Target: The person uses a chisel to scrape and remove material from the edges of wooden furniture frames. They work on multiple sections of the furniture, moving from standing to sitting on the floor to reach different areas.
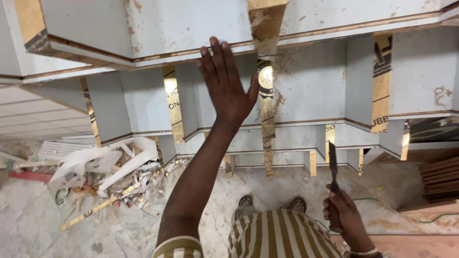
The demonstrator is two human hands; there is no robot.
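Looking down from the head camera, I see my left hand raised with the fingers straight and close together, palm laid flat against a pale grey stepped panel that fills the upper part of the view. The hand grips nothing; it simply presses on the panel's face, just left of a vertical strip of brown tape that runs down across the steps. Above the fingertips, a torn flap of the same tape hangs off the panel's top edge.

My right hand sits low near the bottom right, closed around the handle of a narrow dark blade that points upward toward the panel's lower edge. The blade tip stands near the lowest step, though I cannot tell whether it touches. A pale beaded bracelet circles that wrist.

More tape strips cross the panel toward its right edge and another lies left of my raised hand. Below, my sandalled feet stand on a marble floor. A heap of white plastic scraps and peeled strips lies on the floor toward the left, and stacked wooden boards sit at the right edge, with a thin green cable trailing near them.
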